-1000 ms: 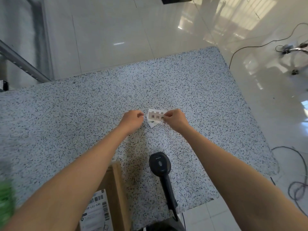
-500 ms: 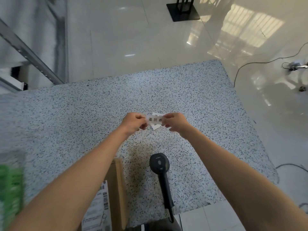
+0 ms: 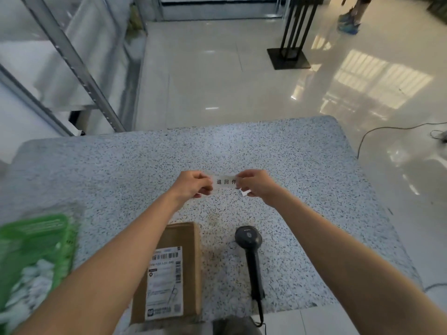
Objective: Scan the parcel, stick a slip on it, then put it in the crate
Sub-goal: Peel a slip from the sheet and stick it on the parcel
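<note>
Pinching the slip (image 3: 226,182) taut between the fingers of the left hand (image 3: 193,183) and right hand (image 3: 256,184), the person is readying it for the parcel (image 3: 186,238), which is lying label-up on the table (image 3: 314,165) beside the scanner (image 3: 249,240), near the crate (image 3: 33,250).

Showing on the speckled table (image 3: 121,170): 1 cardboard parcel (image 3: 174,269), 1 black scanner (image 3: 249,243), 1 green crate (image 3: 33,252), 1 white slip (image 3: 225,182), and 2 hands: left (image 3: 193,186), right (image 3: 256,186).

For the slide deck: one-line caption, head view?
Both hands hold slip above parcel and scanner.
</note>
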